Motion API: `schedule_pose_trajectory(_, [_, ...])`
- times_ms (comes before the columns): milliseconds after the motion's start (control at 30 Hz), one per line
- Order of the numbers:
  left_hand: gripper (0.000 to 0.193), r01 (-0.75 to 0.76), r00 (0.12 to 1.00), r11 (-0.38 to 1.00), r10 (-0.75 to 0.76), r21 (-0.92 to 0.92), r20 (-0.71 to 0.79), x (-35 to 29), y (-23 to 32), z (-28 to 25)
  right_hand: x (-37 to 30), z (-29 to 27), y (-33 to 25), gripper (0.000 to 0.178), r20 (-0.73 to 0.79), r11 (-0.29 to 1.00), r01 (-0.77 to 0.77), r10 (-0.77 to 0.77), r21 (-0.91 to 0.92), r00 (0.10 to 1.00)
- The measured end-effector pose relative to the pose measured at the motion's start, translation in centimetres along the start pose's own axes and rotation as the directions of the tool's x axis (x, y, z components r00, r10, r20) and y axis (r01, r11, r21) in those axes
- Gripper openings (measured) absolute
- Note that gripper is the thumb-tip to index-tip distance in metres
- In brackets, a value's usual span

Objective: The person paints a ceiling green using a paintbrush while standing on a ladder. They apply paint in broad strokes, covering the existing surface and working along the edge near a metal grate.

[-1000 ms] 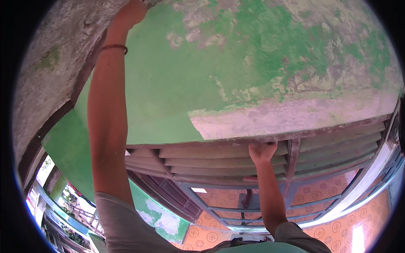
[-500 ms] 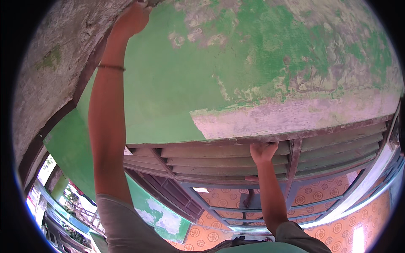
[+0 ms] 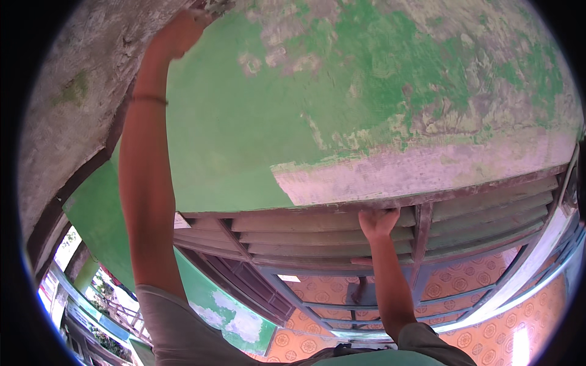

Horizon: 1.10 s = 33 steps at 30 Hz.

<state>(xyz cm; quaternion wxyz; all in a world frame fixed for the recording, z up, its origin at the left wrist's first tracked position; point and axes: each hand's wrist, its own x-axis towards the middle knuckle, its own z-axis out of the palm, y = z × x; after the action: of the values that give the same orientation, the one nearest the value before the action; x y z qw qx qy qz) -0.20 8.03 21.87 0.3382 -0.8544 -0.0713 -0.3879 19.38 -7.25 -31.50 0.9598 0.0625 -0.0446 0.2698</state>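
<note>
Balance likely depends on your right hand (image 3: 378,223) gripping the wooden lintel (image 3: 470,190) while your left hand (image 3: 178,35), its hold unclear, reaches overhead.

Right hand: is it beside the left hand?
No, the right hand is at the brown frame over the slats, well apart from the left hand near the rough grey surface.

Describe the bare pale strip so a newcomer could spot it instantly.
Find the green wall, then its lower edge above the right hand. The pale strip lies there; its straight left end sets it apart from the ragged patches higher up.
</note>
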Motion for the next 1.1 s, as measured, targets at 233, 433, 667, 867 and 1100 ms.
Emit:
schedule_pose_trajectory(233, [0.051,0.325,0.939,0.943,-0.331,0.077,0.093,1.6,-4.5,0.2,0.0,-1.0,1.1,0.050,0.012,0.998,-0.060,0.060,-0.031,0.998])
schedule_pose_trajectory(433, [0.048,0.278,0.949,0.941,-0.300,-0.193,-0.094,-1.5,0.0,-0.2,-0.1,0.0,1.1,0.053,-0.011,0.999,-0.019,0.020,0.041,1.000])
schedule_pose_trajectory(667, [0.042,0.198,0.971,0.976,-0.207,-0.086,-0.119,-0.6,0.6,0.5,0.4,-0.3,0.7,0.052,0.067,0.997,0.004,-0.009,0.082,0.998])
schedule_pose_trajectory(867, [0.048,0.359,0.933,0.933,-0.359,-0.032,0.009,0.0,-0.8,-1.0,-0.4,-0.3,0.7,0.052,-0.006,0.998,-0.058,0.058,0.029,0.998])
schedule_pose_trajectory(1100, [0.052,0.358,0.932,0.926,-0.346,-0.116,0.111,-1.9,1.0,-1.7,0.6,-1.6,0.9,0.056,0.084,1.000,-0.009,0.011,-0.019,0.996])
